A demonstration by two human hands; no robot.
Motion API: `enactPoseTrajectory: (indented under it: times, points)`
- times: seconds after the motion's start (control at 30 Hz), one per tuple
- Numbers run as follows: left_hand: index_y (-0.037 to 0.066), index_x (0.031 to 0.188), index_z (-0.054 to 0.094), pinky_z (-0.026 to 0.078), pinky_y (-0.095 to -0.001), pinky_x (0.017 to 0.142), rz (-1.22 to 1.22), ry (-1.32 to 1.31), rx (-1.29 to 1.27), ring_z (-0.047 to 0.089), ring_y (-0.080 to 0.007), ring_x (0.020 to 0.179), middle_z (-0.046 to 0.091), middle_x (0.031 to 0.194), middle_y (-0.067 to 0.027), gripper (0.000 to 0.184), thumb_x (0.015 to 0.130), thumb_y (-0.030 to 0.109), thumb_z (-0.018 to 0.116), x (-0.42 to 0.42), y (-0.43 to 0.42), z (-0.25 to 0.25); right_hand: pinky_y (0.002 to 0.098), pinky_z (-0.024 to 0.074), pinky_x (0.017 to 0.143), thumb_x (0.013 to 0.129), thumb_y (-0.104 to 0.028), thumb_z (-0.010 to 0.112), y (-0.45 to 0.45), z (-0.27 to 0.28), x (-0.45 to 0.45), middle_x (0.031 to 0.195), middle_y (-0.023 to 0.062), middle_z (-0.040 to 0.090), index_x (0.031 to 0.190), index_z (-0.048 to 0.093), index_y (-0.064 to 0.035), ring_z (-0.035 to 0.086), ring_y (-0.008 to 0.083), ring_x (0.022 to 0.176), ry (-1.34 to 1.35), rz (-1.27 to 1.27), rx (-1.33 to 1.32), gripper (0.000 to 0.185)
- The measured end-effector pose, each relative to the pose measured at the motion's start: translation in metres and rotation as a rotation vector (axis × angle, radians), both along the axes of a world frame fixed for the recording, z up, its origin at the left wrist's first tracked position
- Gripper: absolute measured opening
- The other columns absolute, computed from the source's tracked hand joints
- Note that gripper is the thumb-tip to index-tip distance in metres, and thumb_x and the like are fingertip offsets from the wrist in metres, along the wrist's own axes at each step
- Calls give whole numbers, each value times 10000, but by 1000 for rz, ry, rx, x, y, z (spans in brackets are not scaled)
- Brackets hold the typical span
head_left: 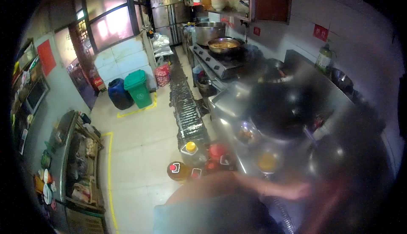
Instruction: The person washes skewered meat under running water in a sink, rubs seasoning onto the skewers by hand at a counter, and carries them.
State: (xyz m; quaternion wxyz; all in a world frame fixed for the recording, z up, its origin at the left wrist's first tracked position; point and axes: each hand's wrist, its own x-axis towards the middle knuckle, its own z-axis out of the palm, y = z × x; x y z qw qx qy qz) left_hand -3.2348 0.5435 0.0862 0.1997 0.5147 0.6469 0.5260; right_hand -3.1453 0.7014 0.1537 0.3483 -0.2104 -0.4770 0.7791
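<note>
My left arm reaches from the bottom middle to the right, across the front of the steel stove counter [224, 106]. My left hand [296, 190] is by the counter's near right part; blur hides its fingers. My right hand does not show clearly; a reddish smear lies at the lower right. Beyond my left hand sits a large dark wok [271, 111], hazy. A pale handle [310, 135] slants at its near right side. Nearest my forearm is a small container of yellow liquid [267, 162]; a small bowl of food pieces [246, 133] stands farther left.
Oil jugs [179, 172] with red and yellow caps stand on the floor left of the counter. A drain grate [186, 115] runs along the aisle. Farther back are a pan of food [224, 45], a big pot [210, 32] and a green bin [137, 87]. Shelving [82, 162] lines the left.
</note>
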Motion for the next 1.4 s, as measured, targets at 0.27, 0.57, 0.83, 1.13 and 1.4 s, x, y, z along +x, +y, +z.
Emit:
enactPoseTrajectory:
  times: [0.27,0.57,0.83,1.13,1.4]
  points:
    - [128,916,485,366,-218,464,-290,-714,-49,454,-59,535,446,627,38,93,881,207,519,20,-14,12,355,504,609,846,-328,605,-24,21,6,937,159,603,1038,560,-21,571,251,703,106,-203,-3,365]
    - [89,889,490,409,-222,542,-44,-725,137,474,-58,608,495,710,32,107,882,183,539,43,-5,-23,351,491,673,847,-284,612,25,-48,31,1018,165,598,1023,584,28,581,246,761,-7,-377,167,359]
    - [76,994,507,455,-248,630,86,-542,155,534,-105,715,542,819,9,164,887,192,552,49,-32,-9,329,443,794,855,-339,573,95,-44,207,1080,141,591,1074,584,-2,558,221,914,-341,-807,346,402]
    - [23,988,515,366,-259,582,580,-422,-310,470,-121,653,544,742,-50,223,813,141,588,34,-99,-7,312,410,882,856,-342,558,63,-32,545,1052,112,624,1088,603,-30,561,191,989,-1054,-1402,364,391]
    - [13,963,539,365,-244,596,533,-297,-213,491,-122,642,544,700,-45,232,814,185,579,-5,-107,-33,387,484,700,789,-291,568,77,-71,500,810,171,653,871,662,-19,638,292,747,-1497,-848,259,299]
